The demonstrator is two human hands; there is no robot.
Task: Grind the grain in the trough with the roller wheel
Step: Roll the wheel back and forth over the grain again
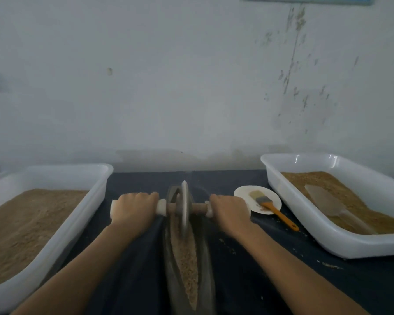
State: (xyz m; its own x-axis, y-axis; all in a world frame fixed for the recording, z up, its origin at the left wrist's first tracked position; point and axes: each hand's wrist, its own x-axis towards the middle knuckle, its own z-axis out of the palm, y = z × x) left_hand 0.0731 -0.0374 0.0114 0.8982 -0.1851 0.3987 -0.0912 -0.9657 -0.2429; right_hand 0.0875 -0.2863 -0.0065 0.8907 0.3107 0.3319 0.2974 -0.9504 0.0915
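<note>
I hold both bare forearms extended forward, converging slightly toward the centre of the worktop. My left hand point(133, 206) is palm-down, knuckles up, fingers curled over the left end of the handle point(162, 207). My right hand point(229, 209) mirrors it, fingers wrapped round the right end. Both wrists are level and straight.

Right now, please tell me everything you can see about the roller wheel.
The roller wheel is a thin grey disc, metal by its look, standing upright on edge in the far part of the dark trough, on the grain. A wooden axle with pale-wrapped ends runs through its centre. The left hand and right hand each grip one end.
</note>
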